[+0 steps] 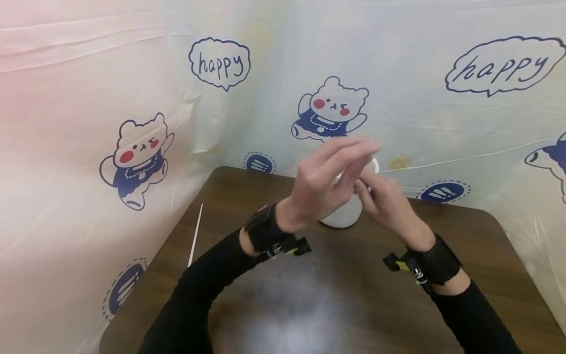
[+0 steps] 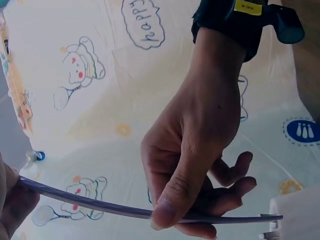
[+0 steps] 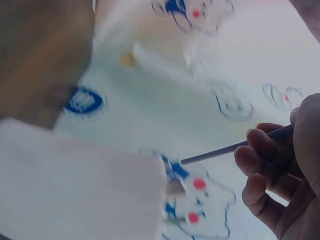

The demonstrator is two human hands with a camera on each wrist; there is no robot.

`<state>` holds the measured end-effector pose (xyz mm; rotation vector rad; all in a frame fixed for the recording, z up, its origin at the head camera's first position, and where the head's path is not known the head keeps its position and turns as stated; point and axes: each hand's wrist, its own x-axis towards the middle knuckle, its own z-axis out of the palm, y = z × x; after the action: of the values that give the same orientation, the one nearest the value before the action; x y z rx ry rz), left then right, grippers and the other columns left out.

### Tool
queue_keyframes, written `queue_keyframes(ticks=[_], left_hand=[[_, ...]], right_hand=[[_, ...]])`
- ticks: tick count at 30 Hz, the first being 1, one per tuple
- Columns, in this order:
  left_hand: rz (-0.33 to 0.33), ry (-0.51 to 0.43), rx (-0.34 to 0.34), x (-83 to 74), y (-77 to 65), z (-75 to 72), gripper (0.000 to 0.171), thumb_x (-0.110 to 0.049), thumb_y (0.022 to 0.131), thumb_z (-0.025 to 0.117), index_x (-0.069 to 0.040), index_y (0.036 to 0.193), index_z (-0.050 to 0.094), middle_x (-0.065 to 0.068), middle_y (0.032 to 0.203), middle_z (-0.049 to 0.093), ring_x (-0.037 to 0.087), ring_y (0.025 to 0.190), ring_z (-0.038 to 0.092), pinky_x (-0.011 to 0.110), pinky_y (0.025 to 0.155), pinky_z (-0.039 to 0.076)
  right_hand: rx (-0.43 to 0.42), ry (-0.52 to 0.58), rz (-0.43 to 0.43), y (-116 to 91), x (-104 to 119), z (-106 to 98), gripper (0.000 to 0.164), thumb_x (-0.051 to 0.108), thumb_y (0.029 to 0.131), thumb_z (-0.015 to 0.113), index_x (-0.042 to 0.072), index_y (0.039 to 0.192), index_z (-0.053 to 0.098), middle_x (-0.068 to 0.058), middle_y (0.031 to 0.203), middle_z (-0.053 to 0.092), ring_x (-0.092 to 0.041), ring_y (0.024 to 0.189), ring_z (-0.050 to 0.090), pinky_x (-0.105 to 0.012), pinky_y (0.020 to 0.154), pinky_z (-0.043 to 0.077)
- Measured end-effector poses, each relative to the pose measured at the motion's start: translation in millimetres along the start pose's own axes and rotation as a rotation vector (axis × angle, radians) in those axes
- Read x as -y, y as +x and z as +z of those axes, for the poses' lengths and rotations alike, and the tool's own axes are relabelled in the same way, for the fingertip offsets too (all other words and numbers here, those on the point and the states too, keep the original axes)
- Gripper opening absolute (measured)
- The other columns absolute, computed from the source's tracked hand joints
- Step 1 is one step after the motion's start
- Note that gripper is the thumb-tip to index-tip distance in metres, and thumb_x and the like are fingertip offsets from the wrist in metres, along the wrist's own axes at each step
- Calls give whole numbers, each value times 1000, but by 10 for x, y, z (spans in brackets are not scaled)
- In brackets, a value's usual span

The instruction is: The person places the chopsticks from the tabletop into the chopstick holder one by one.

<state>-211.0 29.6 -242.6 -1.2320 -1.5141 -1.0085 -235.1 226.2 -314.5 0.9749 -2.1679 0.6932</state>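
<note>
In the left wrist view, a thin purple-grey rod (image 2: 100, 204), slightly bowed, runs between both hands. My left hand (image 1: 325, 179) pinches its one end; fingertips (image 2: 12, 200) show at the left edge there, and the head view has its fingers long and close together. My right hand (image 2: 195, 145) pinches the rod nearer its other end, thumb on top. The free tip of the rod (image 3: 210, 153) points toward a white rounded object (image 1: 345, 216), which stands behind the hands and is partly hidden by them. Small shiny parts show at its edge in the wrist views.
A thin white stick (image 1: 195, 236) lies along the left side of the brown table (image 1: 398, 305). Printed cloth (image 1: 398, 49) with bears and lettering hangs round the table. Both wrists wear black bands (image 1: 435, 260) with small cameras.
</note>
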Motion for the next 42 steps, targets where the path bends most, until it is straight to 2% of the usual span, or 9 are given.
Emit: queue_keyframes(ticks=[3,6,11,15,20,26,35,39,42], left_hand=[[-24,-11,32,113,126,119,21,-2,96,66,6,115,69,17,115,74,20,110,70,16,102,51],[-38,-10,55,169,161,197,22,-3,97,65,5,117,70,16,117,74,19,112,70,14,99,51],[-55,-10,74,207,132,238,22,-5,99,63,3,118,70,15,119,74,18,115,69,11,96,51],[-63,-13,79,237,90,267,22,-7,99,63,2,119,70,14,118,74,18,116,69,12,98,50],[-83,-10,105,304,6,317,22,-7,100,62,1,119,70,14,119,74,18,114,70,9,90,51],[-168,24,161,485,-235,461,21,-7,98,64,-1,118,71,12,116,75,17,112,71,11,100,50],[-240,94,264,735,-641,693,19,-12,97,69,-7,115,70,5,109,74,13,105,70,10,98,50],[-272,183,342,829,-837,769,20,-11,99,66,-8,118,70,4,114,73,13,111,68,14,104,49],[-286,262,391,877,-997,810,20,-7,98,64,-8,117,72,5,115,72,15,114,66,18,107,49]], right_hand=[[-20,1,44,88,-110,-74,10,1,100,53,1,94,61,-3,65,45,-4,58,34,-18,58,29],[-30,-9,63,108,-173,-90,13,-3,98,53,2,88,59,-2,64,41,-5,56,31,-21,58,27],[-21,-31,101,78,-226,-73,13,-2,98,55,3,87,58,-2,65,44,-6,58,34,-20,59,29],[-16,-46,117,51,-277,-36,13,0,98,56,4,87,60,-3,65,46,-7,57,36,-20,58,29],[5,-46,144,24,-319,4,8,0,98,57,4,93,62,-4,67,49,-8,56,38,-18,56,32],[10,-23,180,-8,-327,26,8,-1,99,59,2,104,65,-8,76,63,-9,60,45,-15,58,34],[43,-51,214,-87,-411,49,13,1,94,65,2,107,67,-8,78,67,-11,65,54,-15,57,40],[85,-58,229,-124,-432,75,26,4,92,70,2,118,67,-9,83,71,-15,71,61,-21,60,48],[117,-55,248,-161,-438,96,28,6,92,72,2,119,68,-8,82,71,-14,71,63,-23,61,52]])
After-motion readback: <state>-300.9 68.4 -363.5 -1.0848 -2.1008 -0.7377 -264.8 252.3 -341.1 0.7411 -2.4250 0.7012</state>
